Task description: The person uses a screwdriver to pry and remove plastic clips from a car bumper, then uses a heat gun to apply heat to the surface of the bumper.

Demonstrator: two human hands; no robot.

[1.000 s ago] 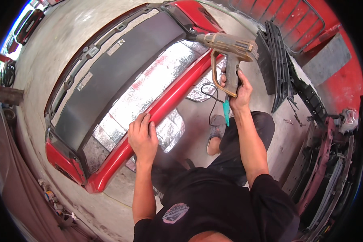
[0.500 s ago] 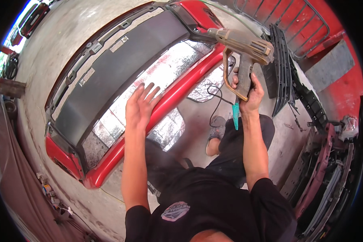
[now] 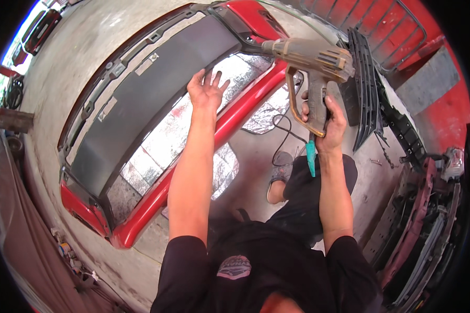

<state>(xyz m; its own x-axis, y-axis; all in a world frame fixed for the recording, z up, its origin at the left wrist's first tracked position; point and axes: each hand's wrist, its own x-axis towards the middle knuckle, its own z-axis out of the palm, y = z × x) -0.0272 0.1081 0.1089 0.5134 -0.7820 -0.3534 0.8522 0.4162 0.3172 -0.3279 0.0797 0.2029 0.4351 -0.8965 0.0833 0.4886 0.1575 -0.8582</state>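
Head: the heat gun [image 3: 313,56] is gripped in the right hand [image 3: 333,128], nozzle [image 3: 268,48] toward the red bumper [image 3: 238,121] set over silver foil [image 3: 167,122]; the left hand [image 3: 206,97] is spread, empty. The bumper could be scorched by a hot nozzle held close.

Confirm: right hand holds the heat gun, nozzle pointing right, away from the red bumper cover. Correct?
Direction is wrong: in the head view the nozzle points left, toward the red bumper cover. The right hand does hold the heat gun.
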